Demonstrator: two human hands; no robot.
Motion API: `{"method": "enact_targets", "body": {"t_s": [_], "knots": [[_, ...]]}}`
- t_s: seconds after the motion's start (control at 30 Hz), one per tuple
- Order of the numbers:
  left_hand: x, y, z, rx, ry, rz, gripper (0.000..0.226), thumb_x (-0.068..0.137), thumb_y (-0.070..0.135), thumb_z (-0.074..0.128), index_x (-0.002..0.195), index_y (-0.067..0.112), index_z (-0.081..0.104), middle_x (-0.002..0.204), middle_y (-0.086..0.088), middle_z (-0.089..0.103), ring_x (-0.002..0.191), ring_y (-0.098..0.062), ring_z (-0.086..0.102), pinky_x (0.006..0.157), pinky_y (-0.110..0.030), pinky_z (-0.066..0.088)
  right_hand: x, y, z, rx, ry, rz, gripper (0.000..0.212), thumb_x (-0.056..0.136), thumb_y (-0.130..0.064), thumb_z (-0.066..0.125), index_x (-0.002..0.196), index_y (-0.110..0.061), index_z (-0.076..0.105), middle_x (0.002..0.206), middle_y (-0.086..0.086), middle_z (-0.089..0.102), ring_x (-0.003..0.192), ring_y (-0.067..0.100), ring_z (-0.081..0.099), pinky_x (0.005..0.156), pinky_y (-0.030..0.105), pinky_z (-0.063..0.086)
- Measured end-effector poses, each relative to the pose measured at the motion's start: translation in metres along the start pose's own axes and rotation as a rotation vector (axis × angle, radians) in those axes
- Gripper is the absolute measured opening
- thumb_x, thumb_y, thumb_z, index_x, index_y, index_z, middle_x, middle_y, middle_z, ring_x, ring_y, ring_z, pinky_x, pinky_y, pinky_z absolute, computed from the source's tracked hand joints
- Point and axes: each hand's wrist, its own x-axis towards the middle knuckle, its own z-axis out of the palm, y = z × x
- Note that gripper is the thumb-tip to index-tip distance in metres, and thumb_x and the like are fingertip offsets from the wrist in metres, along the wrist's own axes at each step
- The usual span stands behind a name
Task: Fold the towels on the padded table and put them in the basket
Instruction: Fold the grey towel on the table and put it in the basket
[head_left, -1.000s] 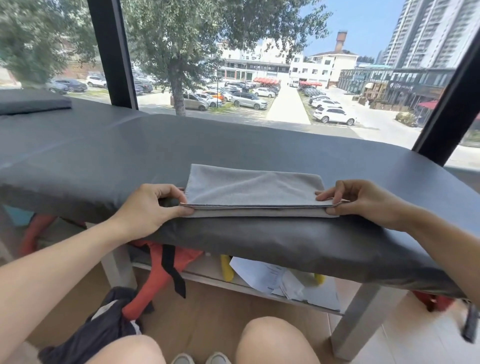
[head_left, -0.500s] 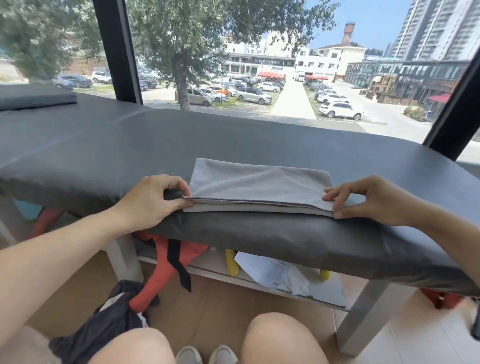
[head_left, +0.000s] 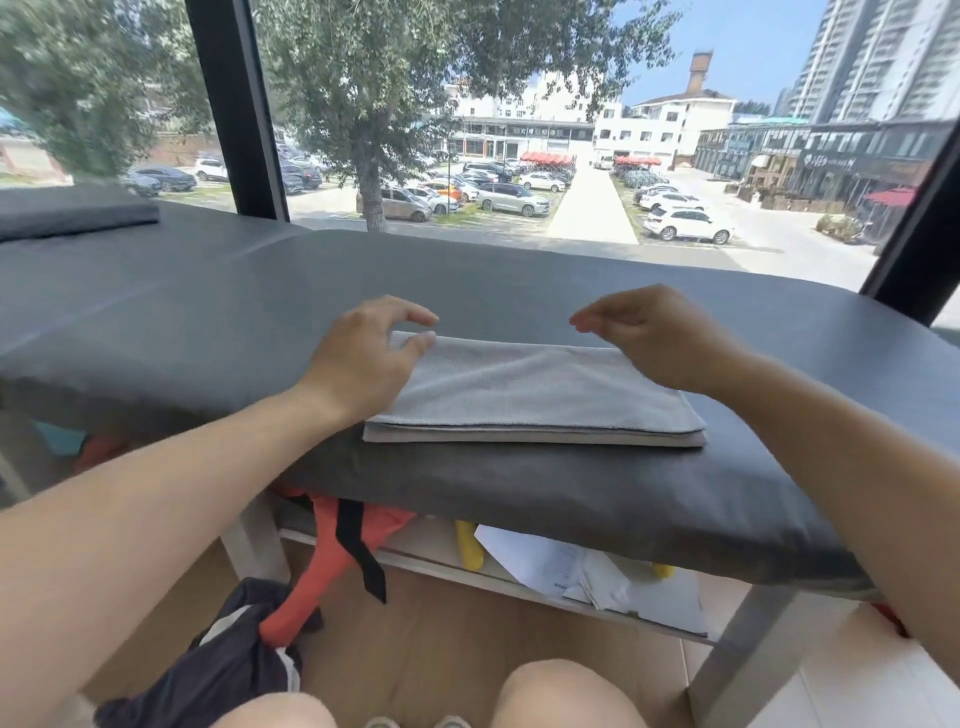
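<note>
The towel (head_left: 524, 392) lies folded into a long flat strip near my edge of the table (head_left: 208, 312), its long axis running left to right across me, with the layered fold edges facing me and the smooth fold on the far side. My left hand (head_left: 363, 358) sits over the towel's left end, thumb tip touching the far left corner, fingers loosely curled and parted, holding nothing. My right hand (head_left: 660, 338) hovers above the towel's far right part, fingers half curled with a gap to the thumb, also holding nothing; I cannot tell whether its heel brushes the cloth. Both hands are about equally close to the towel, one at each end, so neither has the advantage. I judge the next fold should halve the strip along its length, carrying one short end over to the other, and for that the left hand is already at a corner while the right would need to drop down onto its own end. The towel is soft and stacked in layers, so a loose pinch could let the lower layers slide apart. No basket shows anywhere around the towel. Beyond the towel to the far left, a dark folded pad (head_left: 72, 215) rests on the table, and under the table below the towel lie papers (head_left: 571, 566) and an orange strap (head_left: 332, 566).
</note>
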Motion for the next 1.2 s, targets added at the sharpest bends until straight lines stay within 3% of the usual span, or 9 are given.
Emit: {"method": "enact_targets", "body": {"t_s": [0.1, 0.2, 0.3, 0.47, 0.7, 0.97, 1.13, 1.2], "knots": [[0.023, 0.027, 0.032, 0.091, -0.177, -0.024, 0.039, 0.102, 0.022, 0.053, 0.141, 0.020, 0.055, 0.150, 0.002, 0.052, 0.141, -0.018, 0.044, 0.115, -0.031, 0.031, 0.024, -0.021, 0.054, -0.163, -0.177, -0.031, 0.037, 0.105, -0.024, 0.044, 0.138, -0.022, 0.061, 0.142, -0.003, 0.059, 0.134, 0.019, 0.051, 0.104, 0.023, 0.038], [0.029, 0.030, 0.054, 0.120, -0.323, -0.127, 0.046, 0.106, 0.030, 0.042, 0.151, 0.020, 0.043, 0.161, 0.001, 0.039, 0.149, -0.018, 0.032, 0.120, -0.029, 0.021, 0.021, -0.022, 0.094, -0.318, -0.294, -0.038, 0.052, 0.106, -0.046, 0.029, 0.153, -0.024, 0.038, 0.161, -0.002, 0.034, 0.151, 0.026, 0.025, 0.122, 0.039, 0.020], [0.024, 0.014, 0.061, 0.269, -0.469, -0.148, 0.060, 0.107, 0.050, 0.027, 0.159, 0.020, 0.028, 0.167, 0.003, 0.024, 0.155, -0.016, 0.015, 0.126, -0.035, 0.008, 0.007, -0.011, 0.102, -0.311, -0.305, 0.000, 0.067, 0.101, -0.064, 0.018, 0.160, -0.033, 0.012, 0.169, -0.009, 0.006, 0.156, 0.016, 0.000, 0.126, 0.039, 0.000], [0.029, 0.003, 0.060, 0.416, -0.599, -0.154, 0.070, 0.104, 0.058, 0.018, 0.162, 0.022, 0.005, 0.170, 0.004, -0.001, 0.157, -0.017, -0.005, 0.127, -0.040, -0.004, 0.003, -0.001, 0.090, -0.390, -0.374, 0.036, 0.084, 0.091, -0.079, 0.015, 0.160, -0.035, -0.003, 0.168, -0.011, -0.008, 0.155, 0.017, -0.011, 0.126, 0.042, -0.005], [0.020, -0.009, 0.064, 0.416, -0.524, -0.113, 0.083, 0.096, 0.073, 0.012, 0.162, 0.024, -0.005, 0.169, 0.005, -0.012, 0.154, -0.013, -0.017, 0.126, -0.041, -0.010, -0.004, 0.026, 0.067, -0.418, -0.388, 0.150, 0.092, 0.084, -0.087, 0.012, 0.159, -0.037, -0.003, 0.168, -0.014, -0.006, 0.155, 0.013, -0.009, 0.126, 0.041, -0.005], [0.003, -0.014, 0.048, 0.380, -0.495, -0.111, 0.087, 0.093, 0.078, 0.016, 0.162, 0.028, 0.001, 0.170, 0.006, -0.005, 0.155, -0.013, -0.013, 0.126, -0.043, -0.010, -0.020, 0.038, 0.056, -0.431, -0.332, 0.178, 0.091, 0.086, -0.085, 0.009, 0.160, -0.034, 0.002, 0.169, -0.008, 0.000, 0.155, 0.014, -0.006, 0.126, 0.041, -0.004], [0.010, -0.013, 0.044, 0.382, -0.578, -0.134, 0.089, 0.092, 0.079, 0.018, 0.162, 0.027, 0.000, 0.170, 0.004, -0.006, 0.156, -0.013, -0.011, 0.125, -0.045, -0.011, 0.001, 0.015, 0.040, -0.452, -0.495, 0.250, 0.087, 0.092, -0.077, 0.028, 0.161, -0.029, 0.008, 0.169, -0.003, 0.004, 0.156, 0.021, 0.003, 0.126, 0.044, 0.004], [0.014, -0.012, 0.044, 0.395, -0.604, -0.141, 0.094, 0.089, 0.083, 0.018, 0.161, 0.027, -0.001, 0.170, 0.003, -0.007, 0.156, -0.014, -0.012, 0.125, -0.047, -0.012, 0.011, -0.003, 0.033, -0.439, -0.485, 0.213, 0.080, 0.092, -0.072, 0.042, 0.159, -0.032, 0.024, 0.167, -0.002, 0.018, 0.153, 0.021, 0.019, 0.123, 0.040, 0.016]]}}
